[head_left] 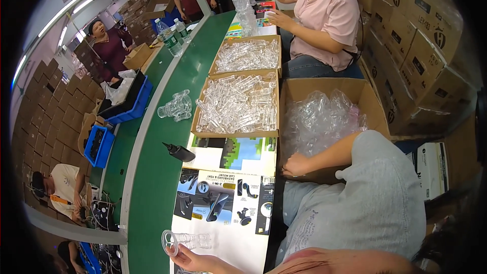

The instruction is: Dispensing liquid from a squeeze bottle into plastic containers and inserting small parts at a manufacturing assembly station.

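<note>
Near the lower edge, my left hand [186,260] pinches a clear plastic cup-like part [169,243] with a round rim. Clear tube-like pieces [198,240] lie against it, above a white printed sheet; whether they are joined to it I cannot tell. My right hand [298,165] is curled at the near corner of an open carton [332,85] filled with crumpled clear plastic bags [322,124]. Its fingertips are hidden, so what it grips cannot be made out.
Two shallow cartons [236,133] [244,72] hold many clear plastic tubes. A black dropper bottle [178,152] and a clear cup with tubes [176,105] stand on the green table [144,172]. Blue bins [99,147] sit beyond the rail. A co-worker in pink [329,25] sits alongside.
</note>
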`<action>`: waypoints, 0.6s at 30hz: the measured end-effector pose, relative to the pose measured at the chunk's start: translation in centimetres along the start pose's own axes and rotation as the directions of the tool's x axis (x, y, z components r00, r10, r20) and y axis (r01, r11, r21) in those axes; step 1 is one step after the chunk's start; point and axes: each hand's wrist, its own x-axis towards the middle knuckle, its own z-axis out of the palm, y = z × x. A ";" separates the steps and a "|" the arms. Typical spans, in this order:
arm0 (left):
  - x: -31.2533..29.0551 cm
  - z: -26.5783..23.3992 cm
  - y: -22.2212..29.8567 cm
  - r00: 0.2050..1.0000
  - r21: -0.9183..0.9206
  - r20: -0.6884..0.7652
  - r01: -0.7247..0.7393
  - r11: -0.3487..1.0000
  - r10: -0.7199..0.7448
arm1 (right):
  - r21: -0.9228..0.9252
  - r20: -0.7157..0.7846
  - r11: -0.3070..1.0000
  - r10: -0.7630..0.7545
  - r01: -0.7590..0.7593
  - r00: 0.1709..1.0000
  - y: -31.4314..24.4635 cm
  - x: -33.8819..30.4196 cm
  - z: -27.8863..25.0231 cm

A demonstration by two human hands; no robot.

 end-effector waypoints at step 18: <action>1.0 -0.6 -1.9 0.997 -0.169 -0.016 0.074 0.983 -0.078 | -0.052 0.061 0.998 -0.031 0.035 0.998 -0.5 0.0 0.1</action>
